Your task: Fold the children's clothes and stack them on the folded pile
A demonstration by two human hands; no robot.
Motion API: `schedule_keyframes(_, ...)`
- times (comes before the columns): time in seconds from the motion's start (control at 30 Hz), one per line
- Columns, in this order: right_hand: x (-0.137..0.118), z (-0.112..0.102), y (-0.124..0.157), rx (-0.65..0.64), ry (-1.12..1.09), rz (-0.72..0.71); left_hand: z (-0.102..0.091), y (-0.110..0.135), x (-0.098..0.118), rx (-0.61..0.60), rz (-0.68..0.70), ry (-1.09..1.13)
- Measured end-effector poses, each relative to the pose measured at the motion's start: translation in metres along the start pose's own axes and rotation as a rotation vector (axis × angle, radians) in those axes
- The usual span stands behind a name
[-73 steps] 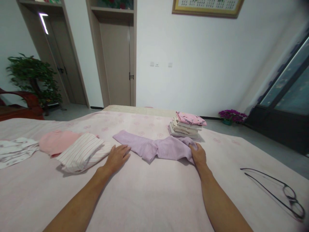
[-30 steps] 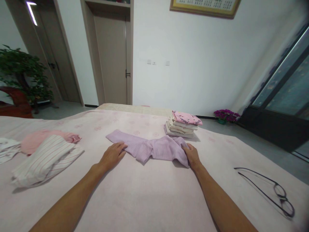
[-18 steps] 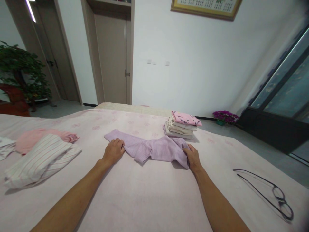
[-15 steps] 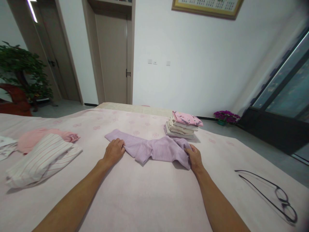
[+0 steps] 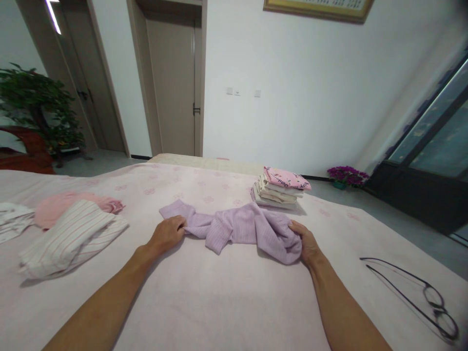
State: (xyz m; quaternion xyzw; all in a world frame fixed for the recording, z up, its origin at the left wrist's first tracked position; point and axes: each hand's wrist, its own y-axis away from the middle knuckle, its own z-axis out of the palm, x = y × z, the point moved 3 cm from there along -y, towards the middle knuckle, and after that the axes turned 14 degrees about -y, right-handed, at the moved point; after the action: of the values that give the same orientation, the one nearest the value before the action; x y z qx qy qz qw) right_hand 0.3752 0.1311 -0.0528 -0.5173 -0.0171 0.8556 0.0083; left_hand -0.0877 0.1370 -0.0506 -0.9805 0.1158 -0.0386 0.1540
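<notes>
A lilac ribbed garment [image 5: 241, 230] lies crumpled across the pink bed sheet [image 5: 204, 297] in front of me. My left hand [image 5: 166, 234] is closed on the garment's left part, fingers curled into the cloth. My right hand [image 5: 306, 243] grips its bunched right end, fingers wrapped round the fabric. Just behind the garment's right end stands a stack of folded clothes [image 5: 278, 189] with a pink piece on top.
At the left lie a striped white garment [image 5: 69, 239], a pink garment [image 5: 64, 207] and a white printed one [image 5: 12, 219]. Black glasses [image 5: 420, 292] rest at the right. Beyond the bed are doors, a potted plant [image 5: 36, 107] and purple flowers [image 5: 345, 174].
My left hand went from lying flat beside the lilac garment to gripping its left part. Both hands pulled the cloth toward me and it has bunched up more.
</notes>
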Motion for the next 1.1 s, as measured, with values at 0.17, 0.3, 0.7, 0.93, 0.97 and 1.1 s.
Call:
schedule_keyframes(0.17,-0.008,-0.009,0.015,-0.016,-0.115,0.171,0.004,0.002,-0.033,-0.041,-0.055,0.273)
schedule_keyframes(0.3,-0.003,-0.007,0.019,-0.021,-0.115,0.299,0.007,0.003,-0.041,0.168,-0.184,0.249)
schedule_keyframes(0.7,-0.008,0.013,0.022,-0.093,0.123,0.31,0.004,0.001,-0.021,-0.1,-0.211,-0.038)
schedule_keyframes(0.93,-0.009,0.016,0.026,-0.195,0.01,0.316,-0.001,0.0,-0.035,0.097,-0.381,0.207)
schedule_keyframes(0.97,-0.01,0.012,0.025,-0.18,0.003,0.287,-0.003,-0.001,-0.041,0.206,-0.451,0.331)
schedule_keyframes(1.1,-0.014,-0.005,0.019,-0.117,0.017,0.176,-0.002,-0.003,-0.064,0.512,-0.653,0.86)
